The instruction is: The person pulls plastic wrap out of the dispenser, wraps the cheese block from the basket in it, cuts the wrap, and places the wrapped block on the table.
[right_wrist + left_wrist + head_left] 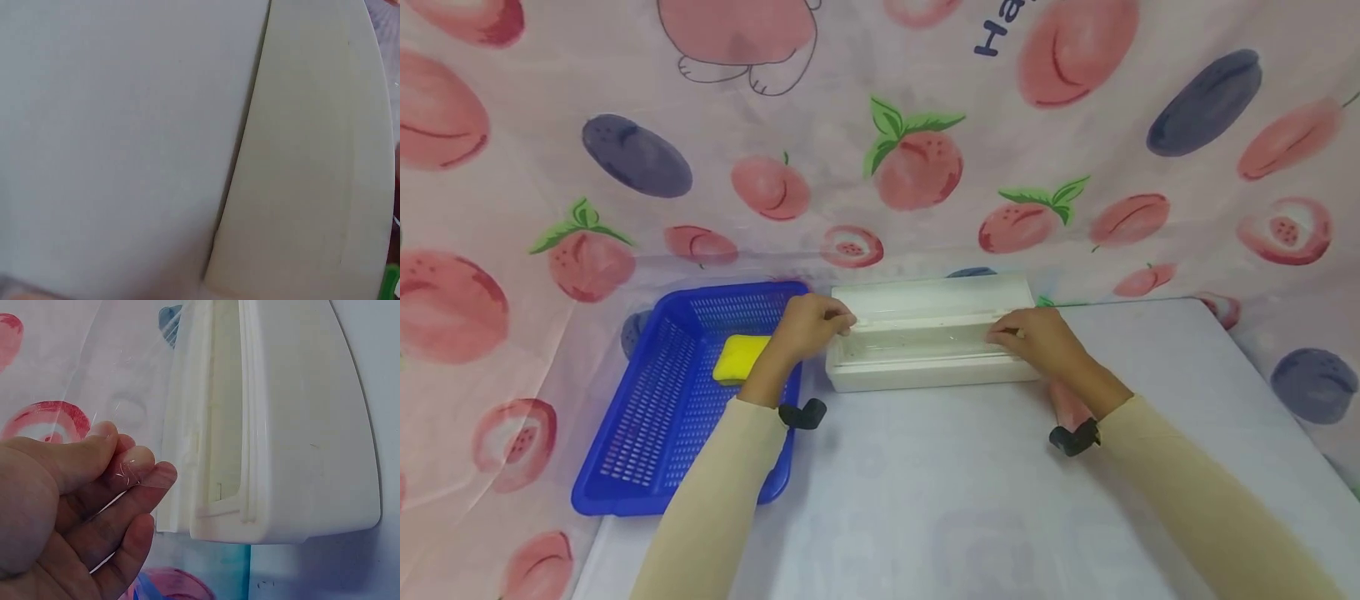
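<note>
A long white box (932, 375) stands at the back of the table, its lid (932, 293) tipped up against the patterned cloth. At its left end is my left hand (808, 325). Thumb and fingers there pinch the edge of a clear plastic film (134, 381), which the left wrist view shows stretching up beside the box. My right hand (1036, 333) is over the box's right end, thumb and fingertips pinched together at the other end of the film. Faint glints show between the hands. In the right wrist view the box's front wall (300, 156) fills much of the frame, and that hand is mostly hidden.
To the left of the box sits a blue plastic basket (625, 500) with a yellow sponge (737, 358) in it, partly behind the left forearm. A white cloth (910, 483) covers the table. Fruit-print fabric (850, 150) hangs close behind the box.
</note>
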Demonstrator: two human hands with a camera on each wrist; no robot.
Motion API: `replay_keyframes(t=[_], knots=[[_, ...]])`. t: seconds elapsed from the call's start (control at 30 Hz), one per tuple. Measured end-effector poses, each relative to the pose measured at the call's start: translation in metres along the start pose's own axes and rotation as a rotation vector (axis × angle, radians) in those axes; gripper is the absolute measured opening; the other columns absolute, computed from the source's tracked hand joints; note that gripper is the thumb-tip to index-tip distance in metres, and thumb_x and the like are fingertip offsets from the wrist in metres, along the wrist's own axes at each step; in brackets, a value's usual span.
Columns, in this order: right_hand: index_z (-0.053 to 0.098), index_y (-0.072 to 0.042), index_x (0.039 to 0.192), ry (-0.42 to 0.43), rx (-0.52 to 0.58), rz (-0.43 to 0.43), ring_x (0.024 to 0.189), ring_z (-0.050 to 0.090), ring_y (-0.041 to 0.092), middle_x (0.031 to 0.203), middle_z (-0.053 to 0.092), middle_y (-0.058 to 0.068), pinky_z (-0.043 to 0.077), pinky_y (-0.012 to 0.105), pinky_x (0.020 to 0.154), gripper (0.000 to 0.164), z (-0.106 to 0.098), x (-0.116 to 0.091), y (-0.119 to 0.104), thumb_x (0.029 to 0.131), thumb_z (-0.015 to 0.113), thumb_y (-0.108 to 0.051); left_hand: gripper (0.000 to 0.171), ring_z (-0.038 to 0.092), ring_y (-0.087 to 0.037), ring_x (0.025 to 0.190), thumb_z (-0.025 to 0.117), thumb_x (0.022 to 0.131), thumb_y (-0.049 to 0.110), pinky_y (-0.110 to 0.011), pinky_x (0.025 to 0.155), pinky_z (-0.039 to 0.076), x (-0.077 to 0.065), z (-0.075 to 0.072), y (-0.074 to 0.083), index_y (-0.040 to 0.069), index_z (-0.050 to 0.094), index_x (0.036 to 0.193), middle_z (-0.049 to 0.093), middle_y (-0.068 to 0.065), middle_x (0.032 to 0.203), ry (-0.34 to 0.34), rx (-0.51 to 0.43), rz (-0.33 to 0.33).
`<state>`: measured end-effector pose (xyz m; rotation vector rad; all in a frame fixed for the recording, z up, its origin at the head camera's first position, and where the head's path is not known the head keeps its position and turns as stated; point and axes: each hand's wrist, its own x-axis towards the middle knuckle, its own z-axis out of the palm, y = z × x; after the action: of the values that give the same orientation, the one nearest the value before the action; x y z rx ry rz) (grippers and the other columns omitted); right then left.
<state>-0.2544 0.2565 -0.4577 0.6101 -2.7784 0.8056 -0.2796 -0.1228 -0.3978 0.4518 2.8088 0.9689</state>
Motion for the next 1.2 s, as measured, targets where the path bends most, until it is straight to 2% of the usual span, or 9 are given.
replay_keyframes(t=[0.1, 0.17, 0.4, 0.57, 0.7, 0.8, 0.97, 1.07, 1.2], knots=[[0.081, -0.012, 0.095, 0.086, 0.01, 0.008, 0.078, 0.07, 0.018, 0.086, 0.078, 0.003, 0.057, 0.033, 0.071, 0.01, -0.009, -0.002, 0.003, 0.089, 0.08, -0.02, 0.022, 0.066, -0.023, 0.086, 0.067, 0.1, 0.028, -0.039, 0.081, 0.057, -0.001, 0.001, 0.0, 0.01, 0.08, 0.103, 0.076, -0.005, 0.086, 0.004, 0.005, 0.002], [0.082, -0.012, 0.094, 0.121, 0.033, -0.008, 0.074, 0.067, 0.016, 0.084, 0.078, 0.002, 0.054, 0.026, 0.067, 0.01, -0.017, -0.003, 0.004, 0.088, 0.081, -0.019, 0.022, 0.066, -0.023, 0.085, 0.068, 0.099, 0.028, -0.039, 0.081, 0.057, -0.003, 0.001, 0.0, 0.01, 0.08, 0.102, 0.076, -0.005, 0.086, 0.008, 0.005, 0.006], [0.082, -0.015, 0.095, 0.043, 0.008, -0.076, 0.077, 0.065, 0.011, 0.087, 0.078, -0.002, 0.052, 0.021, 0.07, 0.013, -0.041, -0.006, 0.012, 0.083, 0.084, -0.01, 0.021, 0.071, -0.021, 0.085, 0.07, 0.098, 0.027, -0.04, 0.083, 0.058, -0.012, 0.002, 0.001, 0.01, 0.081, 0.102, 0.077, -0.004, 0.086, 0.035, -0.008, 0.028], [0.081, -0.014, 0.091, 0.114, -0.011, -0.103, 0.075, 0.063, 0.008, 0.081, 0.075, -0.004, 0.049, 0.014, 0.07, 0.012, -0.051, -0.007, 0.013, 0.082, 0.084, -0.007, 0.02, 0.073, -0.021, 0.082, 0.07, 0.098, 0.026, -0.04, 0.079, 0.058, -0.015, 0.001, 0.004, 0.01, 0.082, 0.101, 0.078, -0.005, 0.084, 0.078, -0.007, 0.076], [0.079, -0.013, 0.091, 0.171, 0.018, -0.117, 0.074, 0.064, 0.008, 0.081, 0.072, -0.003, 0.047, 0.009, 0.071, 0.01, -0.057, -0.005, 0.004, 0.084, 0.082, -0.006, 0.018, 0.073, -0.021, 0.081, 0.07, 0.098, 0.024, -0.037, 0.074, 0.058, -0.018, -0.004, 0.011, 0.01, 0.082, 0.1, 0.078, -0.005, 0.084, 0.138, 0.008, 0.102], [0.078, -0.012, 0.093, 0.184, 0.039, -0.062, 0.076, 0.066, 0.009, 0.084, 0.071, -0.002, 0.046, 0.006, 0.07, 0.009, -0.062, -0.005, -0.006, 0.086, 0.081, -0.007, 0.016, 0.072, -0.021, 0.08, 0.072, 0.097, 0.022, -0.035, 0.071, 0.056, -0.022, -0.011, 0.017, 0.01, 0.082, 0.1, 0.078, -0.005, 0.083, 0.178, 0.021, 0.123], [0.077, -0.009, 0.094, 0.256, 0.068, -0.054, 0.076, 0.063, -0.003, 0.084, 0.07, -0.001, 0.045, 0.006, 0.067, 0.011, -0.074, -0.005, -0.021, 0.085, 0.081, -0.005, 0.013, 0.071, -0.021, 0.08, 0.074, 0.094, 0.017, -0.035, 0.072, 0.057, -0.031, -0.024, 0.03, 0.009, 0.082, 0.099, 0.078, -0.007, 0.085, 0.261, 0.016, 0.185], [0.076, -0.007, 0.094, 0.309, 0.132, -0.075, 0.076, 0.061, -0.01, 0.084, 0.069, 0.0, 0.047, 0.006, 0.066, 0.011, -0.082, -0.005, -0.029, 0.086, 0.08, -0.001, 0.013, 0.073, -0.021, 0.08, 0.075, 0.094, 0.017, -0.036, 0.071, 0.058, -0.036, -0.032, 0.039, 0.007, 0.082, 0.097, 0.078, -0.008, 0.086, 0.31, -0.009, 0.214], [0.075, -0.006, 0.096, 0.33, 0.241, -0.043, 0.079, 0.065, -0.01, 0.087, 0.071, 0.003, 0.05, 0.005, 0.072, 0.01, -0.092, -0.006, -0.043, 0.089, 0.075, 0.001, 0.014, 0.074, -0.019, 0.08, 0.074, 0.094, 0.019, -0.036, 0.072, 0.058, -0.043, -0.041, 0.049, 0.008, 0.082, 0.096, 0.078, -0.007, 0.085, 0.35, -0.032, 0.238]])
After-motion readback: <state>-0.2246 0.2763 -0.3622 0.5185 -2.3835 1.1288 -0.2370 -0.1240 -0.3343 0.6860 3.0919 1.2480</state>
